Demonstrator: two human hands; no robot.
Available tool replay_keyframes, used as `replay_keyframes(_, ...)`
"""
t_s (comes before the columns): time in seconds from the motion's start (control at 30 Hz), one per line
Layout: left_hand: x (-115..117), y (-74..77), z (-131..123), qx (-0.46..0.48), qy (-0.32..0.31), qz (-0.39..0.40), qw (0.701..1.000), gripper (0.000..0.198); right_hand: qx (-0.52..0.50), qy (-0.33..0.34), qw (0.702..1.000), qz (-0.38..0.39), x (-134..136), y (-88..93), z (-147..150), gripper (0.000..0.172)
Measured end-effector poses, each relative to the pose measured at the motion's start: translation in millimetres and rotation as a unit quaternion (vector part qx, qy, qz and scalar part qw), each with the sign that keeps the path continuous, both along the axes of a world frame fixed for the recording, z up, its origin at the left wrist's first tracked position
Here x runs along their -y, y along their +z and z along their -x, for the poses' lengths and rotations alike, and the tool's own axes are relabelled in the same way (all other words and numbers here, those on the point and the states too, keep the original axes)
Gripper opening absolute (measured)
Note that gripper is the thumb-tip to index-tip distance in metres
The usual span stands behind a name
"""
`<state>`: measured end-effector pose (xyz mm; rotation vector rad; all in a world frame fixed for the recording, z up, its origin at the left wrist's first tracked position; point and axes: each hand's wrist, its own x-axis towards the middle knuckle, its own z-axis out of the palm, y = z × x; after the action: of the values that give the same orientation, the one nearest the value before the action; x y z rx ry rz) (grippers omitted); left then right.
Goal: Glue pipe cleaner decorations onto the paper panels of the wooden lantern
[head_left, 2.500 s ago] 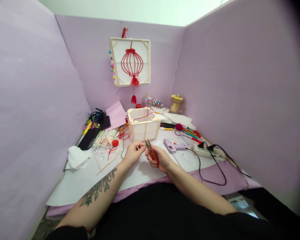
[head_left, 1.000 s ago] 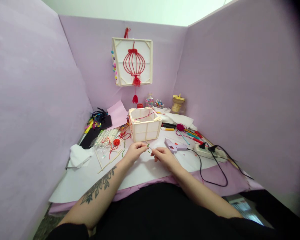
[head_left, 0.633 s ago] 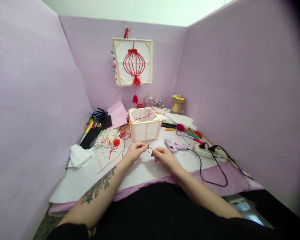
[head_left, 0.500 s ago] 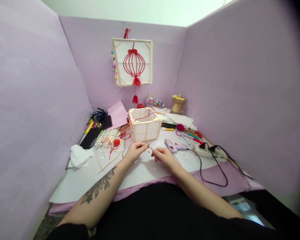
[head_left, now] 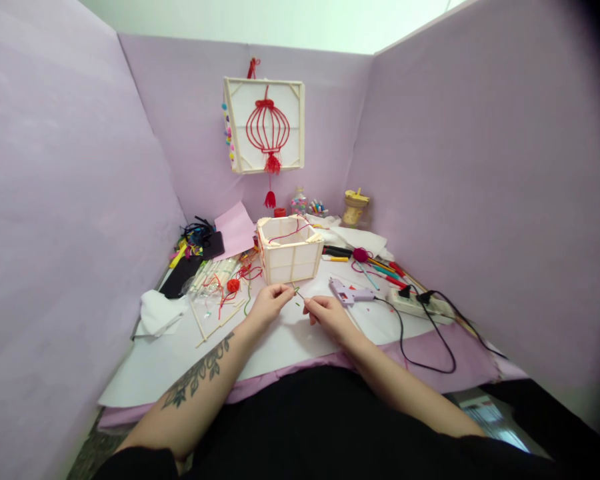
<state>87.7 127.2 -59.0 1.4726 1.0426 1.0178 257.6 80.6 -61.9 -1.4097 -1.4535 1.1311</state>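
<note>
My left hand [head_left: 276, 300] is closed in a pinch, with a small green piece [head_left: 297, 289] at its fingertips. Opposite it, my right hand [head_left: 326, 315] pinches a thin dark strip [head_left: 301, 297] whose far end reaches the green piece. Whether the strip and the green piece are joined I cannot tell. Just beyond my hands stands a white box-shaped lantern frame [head_left: 293, 262] with wooden edges and red thread across its top. A lilac glue gun [head_left: 351, 293] lies to the right of my right hand. Green yarn [head_left: 247, 300] curls left of my left hand.
A finished lantern [head_left: 267, 127] hangs on the back wall. To the right lies a power strip [head_left: 420, 307] with black cords. Thin wooden sticks [head_left: 223, 325], a red yarn ball [head_left: 233, 285] and a white cloth [head_left: 159, 312] lie on the left.
My right hand has shifted very slightly, and the strip's tip sits a little differently by my left fingertips. Everything else stays in place.
</note>
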Motion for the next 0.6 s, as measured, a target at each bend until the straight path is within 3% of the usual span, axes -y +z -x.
replay_keyframes(0.6,1.2,2.6,0.2,-0.018,-0.014,-0.008,1.000,0.035,0.003,-0.005,1.000,-0.007,-1.6,-3.7,2.2,0.036)
